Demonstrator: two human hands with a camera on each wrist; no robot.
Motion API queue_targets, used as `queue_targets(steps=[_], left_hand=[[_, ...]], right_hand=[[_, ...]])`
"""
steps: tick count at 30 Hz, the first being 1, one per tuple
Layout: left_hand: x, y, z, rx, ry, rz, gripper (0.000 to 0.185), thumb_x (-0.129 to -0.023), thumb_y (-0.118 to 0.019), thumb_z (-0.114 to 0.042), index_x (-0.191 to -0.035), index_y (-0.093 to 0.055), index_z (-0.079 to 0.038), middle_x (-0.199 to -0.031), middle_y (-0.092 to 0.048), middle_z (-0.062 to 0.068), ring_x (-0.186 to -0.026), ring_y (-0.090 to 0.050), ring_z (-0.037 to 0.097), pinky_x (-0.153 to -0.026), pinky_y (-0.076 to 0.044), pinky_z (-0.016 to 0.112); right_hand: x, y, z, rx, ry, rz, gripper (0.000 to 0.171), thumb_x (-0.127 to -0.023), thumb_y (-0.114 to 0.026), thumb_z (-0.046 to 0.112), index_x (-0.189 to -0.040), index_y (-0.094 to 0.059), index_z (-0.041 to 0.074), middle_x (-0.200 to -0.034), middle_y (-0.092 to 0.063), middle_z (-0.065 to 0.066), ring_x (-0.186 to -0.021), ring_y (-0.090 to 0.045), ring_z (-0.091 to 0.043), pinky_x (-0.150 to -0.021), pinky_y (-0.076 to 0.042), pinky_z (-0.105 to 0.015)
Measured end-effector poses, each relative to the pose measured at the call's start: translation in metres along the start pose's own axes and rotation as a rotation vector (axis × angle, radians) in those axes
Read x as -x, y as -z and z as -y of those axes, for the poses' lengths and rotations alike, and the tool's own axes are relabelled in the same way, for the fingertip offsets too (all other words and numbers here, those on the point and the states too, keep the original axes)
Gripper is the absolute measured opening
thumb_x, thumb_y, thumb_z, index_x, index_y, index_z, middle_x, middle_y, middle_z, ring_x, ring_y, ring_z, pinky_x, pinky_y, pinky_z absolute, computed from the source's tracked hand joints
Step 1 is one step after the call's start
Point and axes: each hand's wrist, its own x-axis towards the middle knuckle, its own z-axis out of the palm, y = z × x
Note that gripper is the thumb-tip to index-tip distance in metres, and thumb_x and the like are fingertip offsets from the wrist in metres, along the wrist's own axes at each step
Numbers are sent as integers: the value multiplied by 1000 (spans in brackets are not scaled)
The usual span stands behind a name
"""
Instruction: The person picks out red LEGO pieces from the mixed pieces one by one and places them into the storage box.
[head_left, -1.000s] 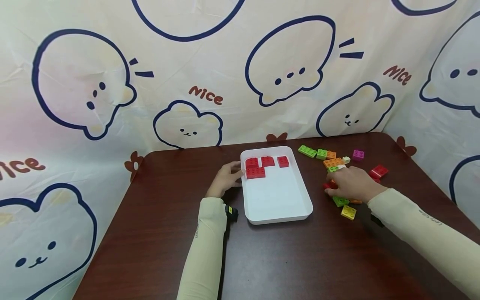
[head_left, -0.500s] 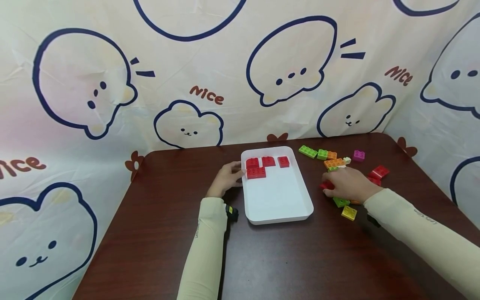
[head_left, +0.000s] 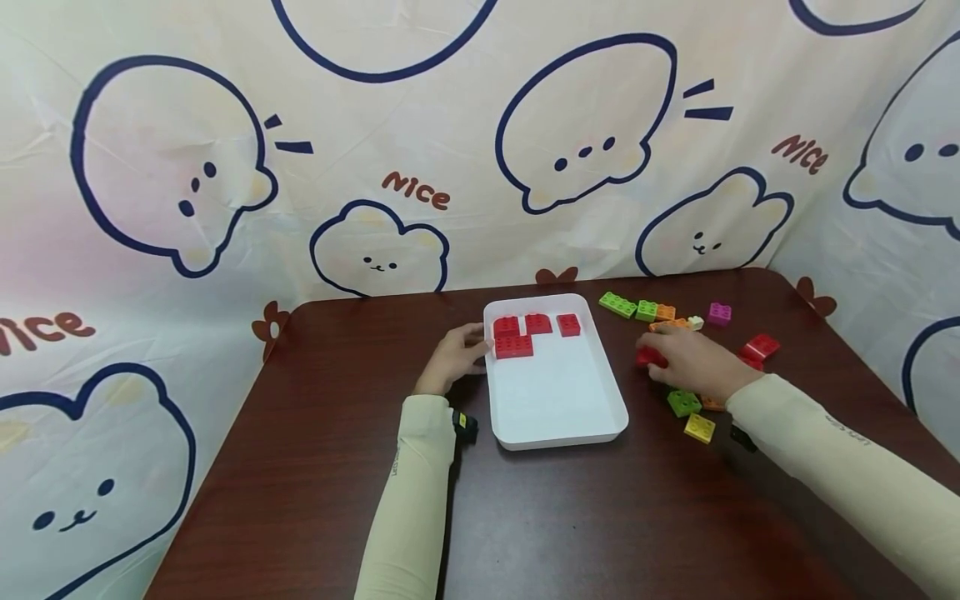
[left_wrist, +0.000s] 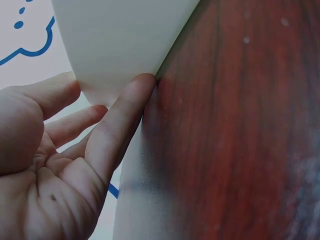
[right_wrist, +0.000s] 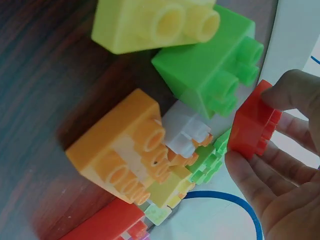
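Right hand point(head_left: 693, 362) pinched a red brick point(head_left: 649, 357) between thumb and fingers point(right_wrist: 295, 92), fingers curled onto it; the brick sat in the grip off the white tray's point(head_left: 558, 417) right rim, near the table's far right part. Whether the brick was touching the table could not be told from the head view. In the right wrist view the same red brick point(right_wrist: 252, 125) was clear of the pile beside it.

Left hand point(head_left: 450, 360) lay flat against the tray's left wall near its far left corner, fingers point(left_wrist: 122, 120) straight and slightly apart, 1 fingertip touching the tray wall point(left_wrist: 120, 45), nothing gripped.

Inside the tray, at its far end: 4 red bricks point(head_left: 513, 346), 3 in a row along the far rim and 1 wider one just in front of the left pair. The near part of the tray floor showed bare white.

Loose bricks on the brown table point(head_left: 337, 467) right of the tray: a long green one point(head_left: 617, 303), a small green one point(head_left: 646, 310) and an orange one point(head_left: 665, 312) along the far edge, a purple one point(head_left: 719, 313) beyond them, another red one point(head_left: 760, 346) behind the right hand. Nearer, a green brick point(head_left: 683, 402) and a yellow brick point(head_left: 699, 427) lay just under the right wrist, close to the forearm's path. Printed cartoon cloth point(head_left: 375, 167) hung behind the table.
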Motion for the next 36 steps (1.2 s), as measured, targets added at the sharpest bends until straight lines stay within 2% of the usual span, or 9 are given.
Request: queue_targets(steps=[2,8,11,15,25,32,36], left_hand=[[-1,0,0,-1,-1,1,54,-102,-64,-14,-151,-45,-5,-135,-56,19,-113,-65,33,-85,-61,42],[-2,-1,2,-7,-2,-4,54,-101,-64,-15,-151,-46,-6,-135,-56,19,-112,-65,33,-84,-61,42],[-3,-1,3,-8,0,-3,54,-101,-65,-15,-151,-46,-6,-135,-56,19,-112,-65,33,-84,-61,42],[-2,-2,3,-11,-1,-2,54,-101,-65,-15,-151,-46,-6,-135,-56,19,-114,-64,34,-85,-60,42],[-1,0,0,-20,-1,-5,54,-101,-64,-15,-151,-45,-6,-136,-56,19,-113,-65,34,-86,-60,42],[-2,0,1,-14,5,-2,54,-102,-63,-15,-152,-45,-6,-136,-55,19,-114,-64,33,-86,-60,42],[-2,0,1,-19,7,-3,54,-102,-64,-15,-151,-45,-6,-137,-55,19,-115,-63,34,-86,-60,42]], right_hand=[[0,3,1,-8,-4,-7,47,-90,-78,20,-133,-63,7,-136,-54,-28,-110,-61,-42,-85,-59,-54],[-3,13,5,26,-7,-20,56,-90,-77,20,-139,-58,0,-131,-55,-26,-101,-63,-36,-82,-61,-51],[-5,16,6,31,-9,-28,55,-90,-77,19,-138,-58,-1,-129,-56,-25,-99,-63,-35,-82,-61,-51],[-7,18,7,21,-19,-34,55,-91,-76,18,-139,-57,-1,-135,-53,-28,-105,-61,-38,-85,-59,-54],[-13,24,19,26,10,-86,50,-92,-74,16,-137,-60,0,-135,-55,-26,-109,-60,-37,-92,-56,-53],[-21,27,31,45,53,-115,52,-89,-78,18,-136,-61,3,-117,-62,-16,-93,-61,-27,-79,-62,-41],[-26,30,37,56,86,-130,52,-88,-80,17,-134,-62,3,-115,-64,-15,-93,-63,-26,-80,-62,-41]])
